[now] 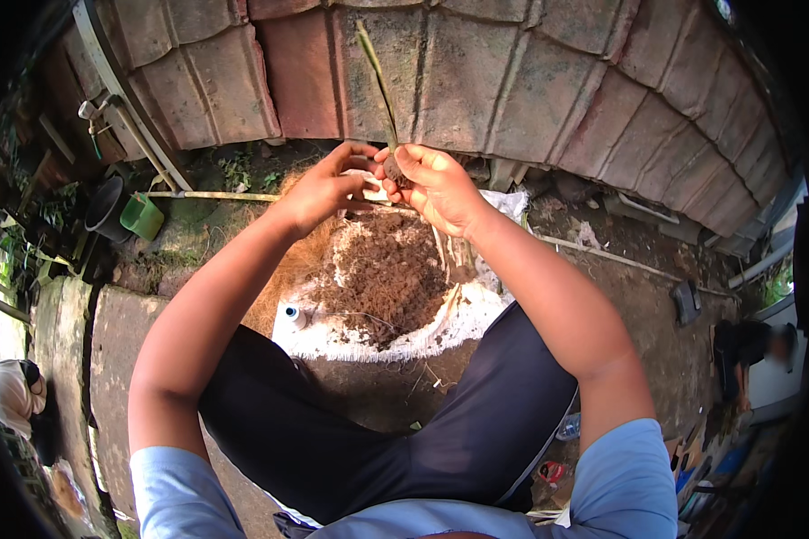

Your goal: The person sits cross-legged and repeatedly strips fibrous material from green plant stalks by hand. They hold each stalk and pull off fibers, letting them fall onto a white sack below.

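Note:
A plant cutting with a green stem stands upright from a round brown root ball. My right hand grips that ball at the base of the stem. Close beside it on the left, my left hand has its fingers spread and holds nothing that I can see. Below both hands, a heap of brown soil mixed with fibre lies on a white woven sack. A spool of thread stands at the sack's left, its loose thread running across the soil.
Tan coconut-like fibre lies left of the soil. Overlapping roof tiles border the far side. A green container and a black bucket stand at left. Another person is at far right. A plastic bottle lies near my right leg.

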